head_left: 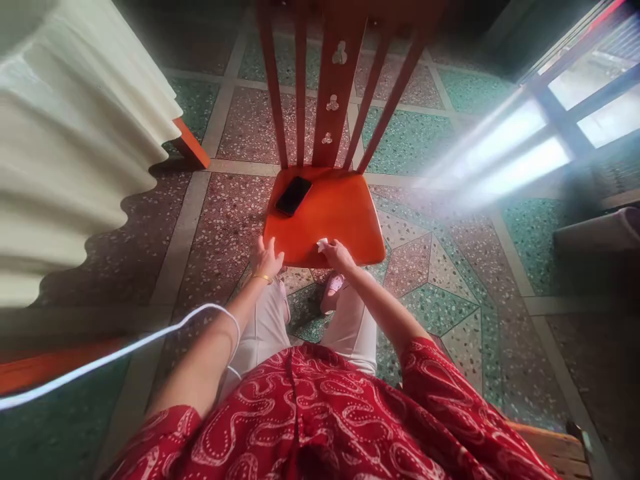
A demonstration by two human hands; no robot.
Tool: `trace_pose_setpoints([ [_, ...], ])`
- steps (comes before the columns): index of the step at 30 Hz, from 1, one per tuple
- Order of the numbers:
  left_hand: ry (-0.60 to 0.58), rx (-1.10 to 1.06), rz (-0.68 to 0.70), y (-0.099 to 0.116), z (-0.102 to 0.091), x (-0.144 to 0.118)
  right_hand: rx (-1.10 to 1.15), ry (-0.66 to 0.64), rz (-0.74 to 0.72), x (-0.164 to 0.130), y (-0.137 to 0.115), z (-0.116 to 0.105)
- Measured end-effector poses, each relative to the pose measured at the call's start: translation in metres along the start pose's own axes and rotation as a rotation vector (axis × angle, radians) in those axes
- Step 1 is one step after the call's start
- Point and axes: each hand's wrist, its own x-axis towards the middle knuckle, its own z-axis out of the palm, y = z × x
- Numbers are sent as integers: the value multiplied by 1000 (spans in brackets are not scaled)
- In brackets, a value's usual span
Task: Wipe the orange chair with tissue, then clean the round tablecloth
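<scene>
In front of me stands a wooden chair with an orange seat (333,213) and a slatted back with cut-outs. My right hand (339,255) is over the seat's near edge, its fingers closed on a small crumpled white piece, paper or tissue (323,245). At the seat's near left corner is my left hand (267,259), fingers spread and holding nothing, a gold bangle (263,277) at its wrist. A black smartphone (294,196) lies face up on the far left part of the seat.
A pale draped cloth (75,147) hangs at the left, with an orange wooden leg (193,143) below it. One white cable (165,331) runs past my left forearm. Bright window light (530,140) falls from the right. The floor (450,267) is patterned terrazzo.
</scene>
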Motion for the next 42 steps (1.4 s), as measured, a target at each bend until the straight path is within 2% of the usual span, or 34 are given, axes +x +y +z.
trace_pose_setpoints([
  [3,-24,59,109,-3,12,15,52,-21,21,-8,1,4],
  [6,30,86,133,-5,24,26,88,-28,107,3,4,7],
  [9,61,120,111,2,35,32,45,-7,146,38,5,6],
  [13,8,206,138,19,45,41,-2,55,153,98,2,0],
  [15,3,245,174,24,48,45,-15,84,158,106,-2,0],
  [17,7,255,204,25,50,47,-40,93,126,88,-6,6],
  [20,4,226,216,24,49,47,-77,41,29,30,-10,20],
  [22,-1,210,217,23,49,46,-95,23,39,4,-9,27],
  [23,-2,207,218,22,49,45,-107,29,69,2,-8,28],
  [25,2,212,225,22,50,45,-127,67,153,24,-5,23],
  [29,10,248,242,22,51,45,-117,123,225,106,-5,3],
  [31,9,255,244,21,51,46,-120,104,200,119,-12,-2],
  [33,16,252,242,22,51,47,-144,78,150,100,-21,1],
  [36,29,241,234,22,52,47,-186,43,-1,36,-28,15],
  [38,29,232,234,23,52,47,-199,23,-78,5,-22,22],
  [40,26,228,235,23,52,47,-199,30,-43,0,-6,20],
  [42,26,231,237,23,52,46,-191,78,74,22,12,11],
])
